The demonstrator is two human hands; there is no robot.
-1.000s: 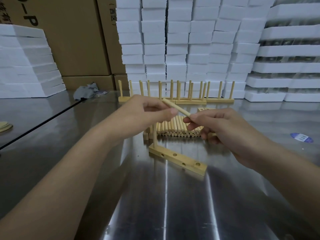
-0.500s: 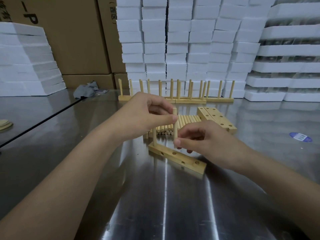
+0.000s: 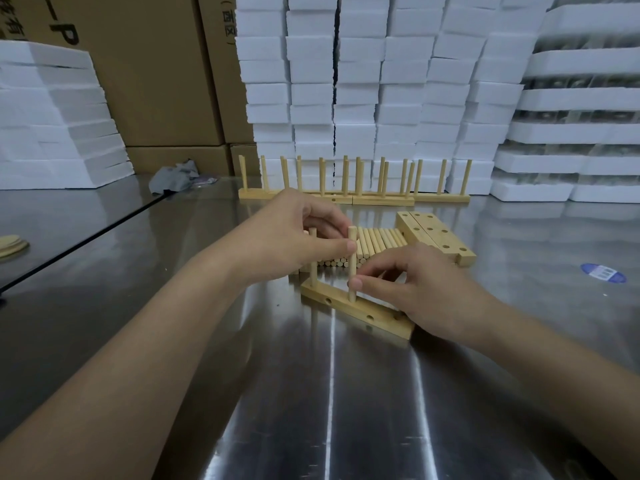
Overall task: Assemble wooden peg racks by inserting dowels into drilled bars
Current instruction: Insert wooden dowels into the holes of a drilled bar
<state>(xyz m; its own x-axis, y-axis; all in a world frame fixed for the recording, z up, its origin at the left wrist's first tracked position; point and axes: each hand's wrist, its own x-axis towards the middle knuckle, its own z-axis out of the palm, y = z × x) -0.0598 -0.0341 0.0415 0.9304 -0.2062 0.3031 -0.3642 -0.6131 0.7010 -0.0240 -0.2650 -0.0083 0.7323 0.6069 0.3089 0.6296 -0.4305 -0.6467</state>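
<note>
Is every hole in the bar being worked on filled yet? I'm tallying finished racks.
No: the bar carries only two upright dowels, with open holes still showing along its top.

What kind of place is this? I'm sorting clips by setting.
Probably a small workshop or packing area in a warehouse. Stacks of white foam packaging and cardboard boxes line the back, and finished peg racks stand on a metal worktable beside loose dowels.

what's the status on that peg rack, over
Both hands, left and right, pinching second dowel upright, tip in bar. First dowel seated. Three holes open. Nothing blocking.
</note>
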